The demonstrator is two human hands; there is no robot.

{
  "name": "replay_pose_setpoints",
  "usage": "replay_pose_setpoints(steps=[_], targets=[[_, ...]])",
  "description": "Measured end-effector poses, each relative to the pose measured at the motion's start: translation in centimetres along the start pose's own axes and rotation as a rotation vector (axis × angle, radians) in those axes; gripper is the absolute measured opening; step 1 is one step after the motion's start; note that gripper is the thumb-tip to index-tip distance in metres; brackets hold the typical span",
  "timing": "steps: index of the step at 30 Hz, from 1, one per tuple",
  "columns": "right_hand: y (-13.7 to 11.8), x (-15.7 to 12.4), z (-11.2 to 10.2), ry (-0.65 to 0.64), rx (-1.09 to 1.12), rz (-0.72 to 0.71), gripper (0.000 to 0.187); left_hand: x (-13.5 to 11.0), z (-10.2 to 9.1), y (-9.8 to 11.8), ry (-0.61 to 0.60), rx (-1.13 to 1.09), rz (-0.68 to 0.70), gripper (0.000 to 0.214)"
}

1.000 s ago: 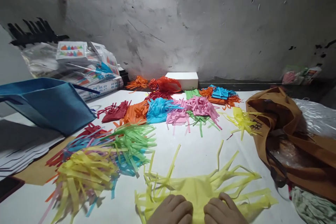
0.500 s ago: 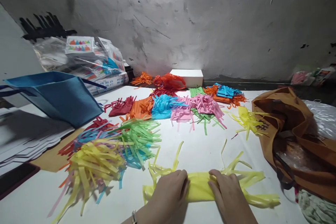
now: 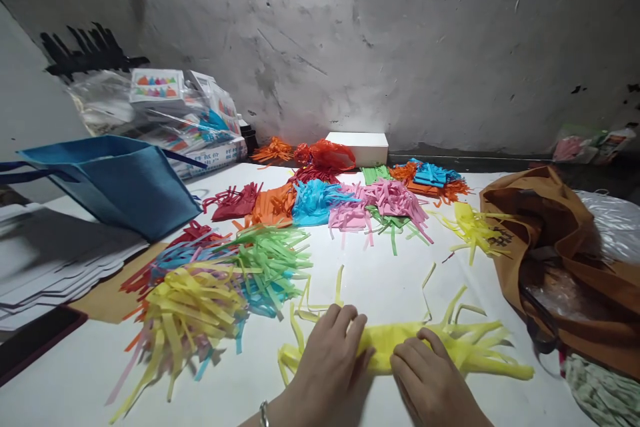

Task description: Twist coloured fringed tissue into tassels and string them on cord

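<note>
A yellow tissue-paper tassel sheet [image 3: 386,340], fringed at both ends, lies flat across the white table [image 3: 370,280] in front of me. My left hand [image 3: 333,353], with a bracelet at the wrist, rests on the left of its uncut middle, fingers bent over the paper. My right hand [image 3: 425,370] curls over the middle's near edge, right of centre, thumb side toward the left hand. Fringe strips spread out on both sides of the hands. The undersides of the fingers are hidden. Left of my hands sits a pile of yellow fringe [image 3: 197,310] beside green fringe [image 3: 273,260].
A row of folded fringes runs behind, including blue [image 3: 313,203] and pink [image 3: 395,200]. At left stand a blue fabric bag [image 3: 115,187] and white card sheets [image 3: 65,260]. A brown bag [image 3: 545,213] slumps at right. A white box [image 3: 363,147] sits against the wall.
My left hand's fingers have extended farther forward over the yellow paper. My right hand has moved slightly left and lower, its fingers now curled at the near edge. The view shifted a little.
</note>
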State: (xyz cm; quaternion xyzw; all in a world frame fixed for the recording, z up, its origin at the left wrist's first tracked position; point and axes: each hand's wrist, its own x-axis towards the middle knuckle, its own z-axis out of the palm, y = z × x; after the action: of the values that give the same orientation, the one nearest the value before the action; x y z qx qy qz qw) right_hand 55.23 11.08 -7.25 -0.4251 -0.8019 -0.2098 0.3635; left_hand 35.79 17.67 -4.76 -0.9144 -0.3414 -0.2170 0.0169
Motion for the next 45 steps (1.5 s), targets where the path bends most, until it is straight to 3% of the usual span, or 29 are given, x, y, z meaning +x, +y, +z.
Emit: replay_pose_setpoints(steps=[2,3,5,7,11,15,18,22,25,27,30,33,38,42,45], targets=[[-0.2,0.0,-0.3,0.018,0.037,0.028,0.024,-0.5,-0.2,0.4,0.179,0.016,0.192,0.026],[-0.3,0.0,-0.5,0.02,0.049,0.031,0.023,-0.7,-0.1,0.6,0.226,0.017,0.269,0.02],[-0.4,-0.1,-1.0,-0.012,0.04,0.02,0.022,-1.1,0.5,0.9,0.241,0.0,0.357,0.004],[-0.4,-0.5,-1.3,-0.046,0.007,-0.013,0.027,-1.5,1.1,0.8,0.198,-0.034,0.384,0.015],[0.2,-1.9,-1.2,-0.074,-0.008,0.013,0.036,-2.3,1.8,0.0,0.092,-0.126,0.346,0.01],[0.7,-2.6,-0.6,-0.09,-0.066,0.182,0.037,-2.4,1.5,-0.5,0.015,-0.131,0.141,0.013],[1.0,-2.2,-0.3,-0.19,-0.157,0.26,0.032,-1.9,1.2,-0.4,-0.119,-0.069,-0.01,0.019],[1.1,-1.4,-0.4,-0.248,-0.215,0.303,0.023,-1.3,1.3,-0.1,-0.219,-0.013,-0.036,0.02],[0.6,-0.7,-0.7,-0.128,-0.14,0.293,0.016,-1.1,1.4,-0.1,-0.22,-0.037,-0.033,0.02],[0.2,-0.3,-0.9,-0.063,-0.036,0.199,0.016,-1.1,1.2,-0.1,-0.209,-0.058,-0.027,0.02],[-0.1,0.0,-0.9,-0.083,-0.007,0.082,0.024,-0.8,0.4,-0.1,-0.136,-0.088,0.007,0.017],[-0.2,0.2,-1.2,-0.115,-0.042,0.096,0.025,-0.6,-0.3,0.0,0.008,-0.134,0.137,0.022],[-0.7,0.5,-1.2,-0.166,-0.085,0.034,0.016,-0.6,0.8,-0.1,0.124,-0.168,0.339,0.02],[-0.4,0.1,-0.9,-0.123,-0.193,-0.078,0.026,-0.6,1.3,-0.4,0.11,-0.171,0.346,0.024],[0.3,-0.8,-1.7,-0.182,-0.16,-0.011,0.022,-0.7,0.8,-0.7,0.054,-0.13,0.351,0.024]])
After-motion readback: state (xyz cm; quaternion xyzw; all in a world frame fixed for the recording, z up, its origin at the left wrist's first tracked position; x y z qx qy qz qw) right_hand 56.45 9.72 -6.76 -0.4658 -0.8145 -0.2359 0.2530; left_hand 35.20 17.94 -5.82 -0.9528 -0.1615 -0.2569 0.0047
